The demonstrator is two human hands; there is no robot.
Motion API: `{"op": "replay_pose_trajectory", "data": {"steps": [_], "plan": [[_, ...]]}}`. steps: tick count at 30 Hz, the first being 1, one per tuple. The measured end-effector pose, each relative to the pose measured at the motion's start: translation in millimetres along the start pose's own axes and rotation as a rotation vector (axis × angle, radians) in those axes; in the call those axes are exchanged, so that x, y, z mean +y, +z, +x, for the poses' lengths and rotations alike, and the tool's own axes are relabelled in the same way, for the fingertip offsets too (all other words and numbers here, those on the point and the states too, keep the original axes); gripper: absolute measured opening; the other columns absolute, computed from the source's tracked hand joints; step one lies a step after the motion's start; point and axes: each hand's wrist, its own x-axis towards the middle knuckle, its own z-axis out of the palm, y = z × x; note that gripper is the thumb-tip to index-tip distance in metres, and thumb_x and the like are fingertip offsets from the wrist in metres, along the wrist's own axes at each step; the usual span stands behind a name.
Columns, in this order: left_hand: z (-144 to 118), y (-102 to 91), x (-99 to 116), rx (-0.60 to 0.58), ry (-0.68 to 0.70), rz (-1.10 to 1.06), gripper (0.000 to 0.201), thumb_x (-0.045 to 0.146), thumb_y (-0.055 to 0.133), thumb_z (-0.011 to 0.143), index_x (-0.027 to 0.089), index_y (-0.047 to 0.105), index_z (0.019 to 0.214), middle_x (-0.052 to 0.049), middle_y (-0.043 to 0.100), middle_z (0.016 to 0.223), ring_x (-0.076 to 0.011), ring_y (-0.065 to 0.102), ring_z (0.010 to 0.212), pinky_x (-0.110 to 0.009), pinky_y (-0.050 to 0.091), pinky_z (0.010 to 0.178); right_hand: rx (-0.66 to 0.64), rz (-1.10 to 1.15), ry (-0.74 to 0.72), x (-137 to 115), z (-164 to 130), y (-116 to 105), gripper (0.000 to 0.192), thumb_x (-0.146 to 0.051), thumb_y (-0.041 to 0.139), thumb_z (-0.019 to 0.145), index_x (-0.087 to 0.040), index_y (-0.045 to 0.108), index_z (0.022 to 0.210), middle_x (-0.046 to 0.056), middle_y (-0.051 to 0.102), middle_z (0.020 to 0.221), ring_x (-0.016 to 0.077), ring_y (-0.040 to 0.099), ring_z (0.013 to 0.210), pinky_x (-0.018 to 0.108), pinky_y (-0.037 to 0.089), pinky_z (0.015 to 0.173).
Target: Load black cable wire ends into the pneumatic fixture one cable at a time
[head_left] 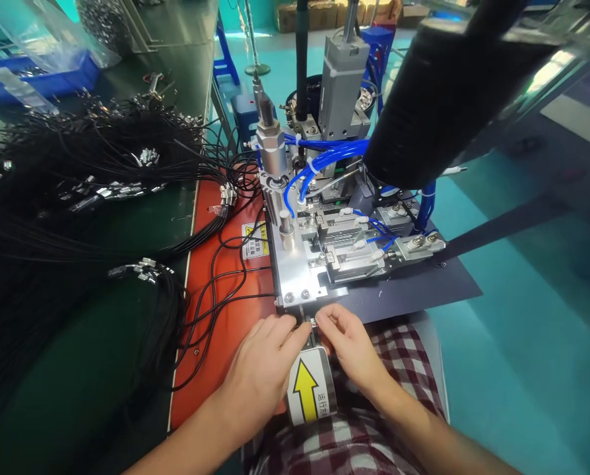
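My left hand [270, 349] rests at the front end of the machine's narrow track, its fingers bent and its thumb reaching to a small silvery metal part [313, 323]. On the other side of that part, my right hand [347, 340] has thumb and index finger pinched against it. Fingers cover most of the part, so its exact kind does not show. Below both hands is a white plate [307, 386] with a yellow arrow. Just beyond them stands the metal machine [295, 264] with its cylinders and blue air tubes [339, 152].
Black cables [127, 145] with metal ends lie heaped on the green table [92, 343] to the left. Some loop over the red board [235, 290] beside the machine. A large black cylinder [433, 99] hangs at upper right. A blue tray [67, 79] sits at far left.
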Motion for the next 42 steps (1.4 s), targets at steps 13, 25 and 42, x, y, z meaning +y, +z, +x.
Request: {"op": "replay_pose_trajectory", "data": {"steps": [13,25,42], "plan": [[-7,10.1,0,0.012,-0.071,-0.017,0.036,0.013,0.039,0.089,0.016,0.053,0.122,-0.01,0.057,0.097,-0.0228,0.047,0.079,-0.036,0.046,0.067,0.043,-0.002,-0.061,5,-2,1,0.033,-0.05,0.058,0.083,-0.022,0.048,0.068,-0.007,0.043,0.049,0.0113,0.037,0.045,0.025,0.032,0.046],[-1,2.4,1,0.071,-0.01,-0.001,0.033,0.012,0.037,0.091,0.011,0.057,0.117,-0.011,0.06,0.092,-0.0221,0.049,0.074,-0.034,0.047,0.063,0.13,-0.083,-0.073,2,-7,2,0.033,-0.051,0.061,0.079,-0.02,0.052,0.072,-0.007,0.042,0.052,0.0106,0.037,0.046,0.024,0.028,0.044],[-3,2.6,3,0.047,-0.026,0.012,0.034,0.008,0.042,0.087,0.01,0.056,0.118,-0.011,0.058,0.093,-0.0231,0.048,0.076,-0.035,0.047,0.065,0.128,0.013,-0.06,6,-6,7,0.033,-0.052,0.061,0.079,-0.021,0.051,0.072,-0.008,0.041,0.049,0.0105,0.035,0.045,0.023,0.029,0.043]]}}
